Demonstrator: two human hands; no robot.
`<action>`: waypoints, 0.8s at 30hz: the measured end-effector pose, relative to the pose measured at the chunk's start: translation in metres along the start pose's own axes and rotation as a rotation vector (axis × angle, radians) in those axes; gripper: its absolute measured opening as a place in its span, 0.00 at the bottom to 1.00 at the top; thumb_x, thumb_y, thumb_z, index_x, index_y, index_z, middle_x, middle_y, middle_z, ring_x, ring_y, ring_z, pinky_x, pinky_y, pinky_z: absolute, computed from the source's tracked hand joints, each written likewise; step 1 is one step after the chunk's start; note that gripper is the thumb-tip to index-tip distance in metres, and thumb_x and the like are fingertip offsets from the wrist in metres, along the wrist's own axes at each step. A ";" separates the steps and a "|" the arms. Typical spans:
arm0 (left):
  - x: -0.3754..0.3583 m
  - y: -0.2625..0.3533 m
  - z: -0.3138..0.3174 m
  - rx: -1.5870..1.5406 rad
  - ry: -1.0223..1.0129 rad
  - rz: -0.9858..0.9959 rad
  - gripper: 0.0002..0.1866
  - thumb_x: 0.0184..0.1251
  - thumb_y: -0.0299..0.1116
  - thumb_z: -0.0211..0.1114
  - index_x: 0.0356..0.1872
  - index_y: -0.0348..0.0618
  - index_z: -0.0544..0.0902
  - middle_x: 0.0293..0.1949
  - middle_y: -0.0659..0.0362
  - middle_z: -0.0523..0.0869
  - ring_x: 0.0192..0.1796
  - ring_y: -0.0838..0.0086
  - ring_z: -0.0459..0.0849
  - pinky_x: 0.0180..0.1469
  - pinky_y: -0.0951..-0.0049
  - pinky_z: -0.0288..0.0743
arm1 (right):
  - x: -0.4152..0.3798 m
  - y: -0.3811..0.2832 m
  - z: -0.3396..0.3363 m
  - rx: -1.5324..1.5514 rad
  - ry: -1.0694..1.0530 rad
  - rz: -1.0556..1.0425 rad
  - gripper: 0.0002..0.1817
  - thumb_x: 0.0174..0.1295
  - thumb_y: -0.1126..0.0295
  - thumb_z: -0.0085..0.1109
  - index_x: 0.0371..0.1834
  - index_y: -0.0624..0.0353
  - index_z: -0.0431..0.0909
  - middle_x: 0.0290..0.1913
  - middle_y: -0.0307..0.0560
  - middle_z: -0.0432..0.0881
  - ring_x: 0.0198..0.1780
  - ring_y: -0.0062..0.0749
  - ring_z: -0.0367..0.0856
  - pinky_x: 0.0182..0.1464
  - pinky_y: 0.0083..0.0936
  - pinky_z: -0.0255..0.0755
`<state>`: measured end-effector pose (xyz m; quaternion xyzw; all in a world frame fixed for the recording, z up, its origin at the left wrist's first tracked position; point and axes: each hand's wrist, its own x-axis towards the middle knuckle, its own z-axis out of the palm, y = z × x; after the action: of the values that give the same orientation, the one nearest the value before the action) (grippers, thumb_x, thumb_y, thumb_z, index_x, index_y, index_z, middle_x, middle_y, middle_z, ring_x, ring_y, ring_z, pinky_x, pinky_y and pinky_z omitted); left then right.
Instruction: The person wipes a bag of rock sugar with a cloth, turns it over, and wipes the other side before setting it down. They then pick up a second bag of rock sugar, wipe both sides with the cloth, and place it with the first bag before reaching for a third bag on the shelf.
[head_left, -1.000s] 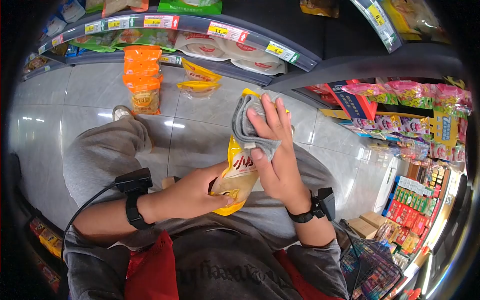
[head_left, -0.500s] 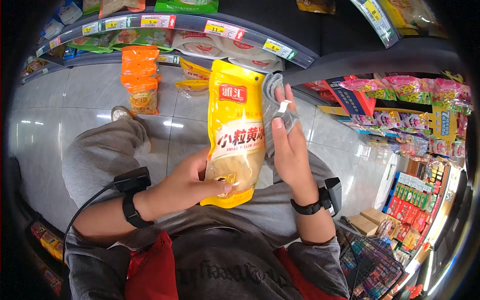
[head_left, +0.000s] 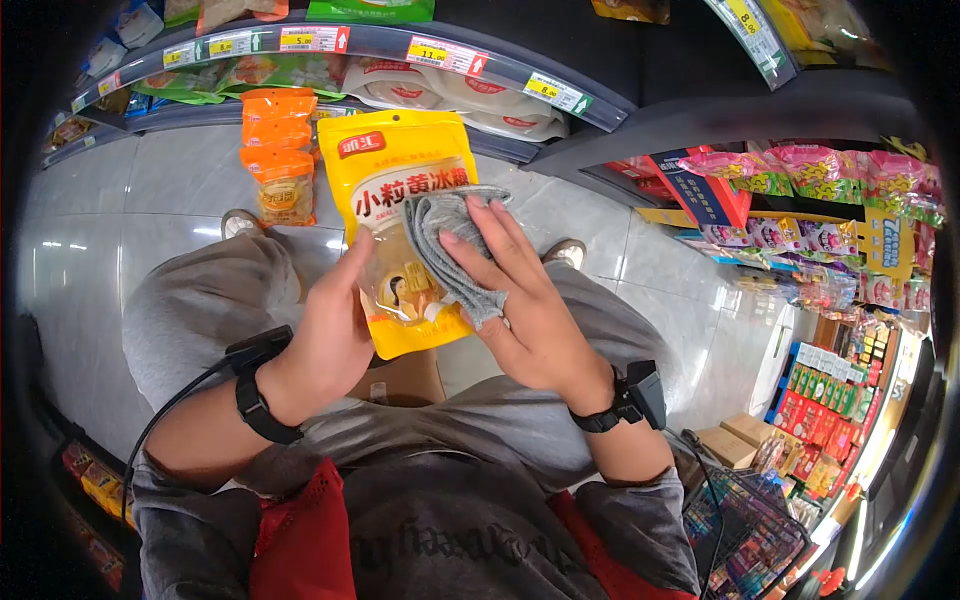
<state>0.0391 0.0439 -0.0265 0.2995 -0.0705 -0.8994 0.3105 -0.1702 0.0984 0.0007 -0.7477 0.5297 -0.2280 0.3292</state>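
A yellow bag of rock sugar point(head_left: 390, 265) with a clear window faces me, tilted, in front of my lap. My left hand point(head_left: 328, 335) grips its lower left edge, thumb in front and fingers hidden behind. Over the right part of the bag's front lies a bunched grey cloth point(head_left: 445, 245). My right hand point(head_left: 525, 310) presses this cloth against the bag, its fingers bent over the cloth.
Orange packets point(head_left: 280, 175) stand on the tiled floor near my foot. Ahead runs a shelf rail point(head_left: 375, 48) with price tags. Hanging snack bags point(head_left: 820, 178), cardboard boxes point(head_left: 735, 442) and a wire basket point(head_left: 750, 535) are at right. A brown box point(head_left: 400, 382) sits between my legs.
The bag has turned to face me more fully and tipped left. My right hand and the cloth moved from its right edge onto its front. My left hand shifted up the left edge.
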 end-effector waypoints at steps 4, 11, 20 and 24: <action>0.006 0.012 0.002 -0.047 -0.034 0.077 0.27 0.84 0.49 0.39 0.73 0.42 0.64 0.68 0.54 0.75 0.69 0.63 0.76 0.72 0.57 0.68 | -0.003 0.006 0.002 0.094 0.040 -0.017 0.35 0.59 0.75 0.54 0.75 0.59 0.64 0.80 0.60 0.54 0.79 0.65 0.53 0.78 0.50 0.50; 0.010 0.026 -0.002 -0.027 0.126 0.176 0.28 0.83 0.50 0.44 0.72 0.42 0.64 0.68 0.56 0.75 0.69 0.64 0.76 0.71 0.59 0.69 | -0.013 -0.002 -0.016 0.501 0.110 0.351 0.22 0.77 0.65 0.47 0.67 0.67 0.72 0.62 0.53 0.79 0.62 0.39 0.77 0.66 0.31 0.65; 0.003 0.003 0.002 0.151 -0.047 -0.059 0.30 0.83 0.55 0.41 0.74 0.45 0.61 0.69 0.57 0.74 0.70 0.67 0.74 0.72 0.61 0.68 | -0.007 0.004 -0.004 0.181 0.359 0.182 0.27 0.72 0.67 0.51 0.73 0.63 0.67 0.67 0.51 0.76 0.72 0.39 0.65 0.72 0.38 0.59; 0.004 -0.003 0.000 0.114 -0.062 -0.057 0.31 0.83 0.56 0.39 0.74 0.46 0.62 0.69 0.56 0.73 0.69 0.67 0.75 0.72 0.62 0.67 | -0.002 -0.015 0.006 -0.064 -0.026 -0.003 0.36 0.55 0.71 0.63 0.71 0.56 0.70 0.75 0.51 0.67 0.81 0.55 0.50 0.78 0.55 0.50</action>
<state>0.0352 0.0437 -0.0291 0.2908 -0.1226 -0.9112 0.2650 -0.1572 0.1054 0.0071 -0.7616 0.5312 -0.2017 0.3118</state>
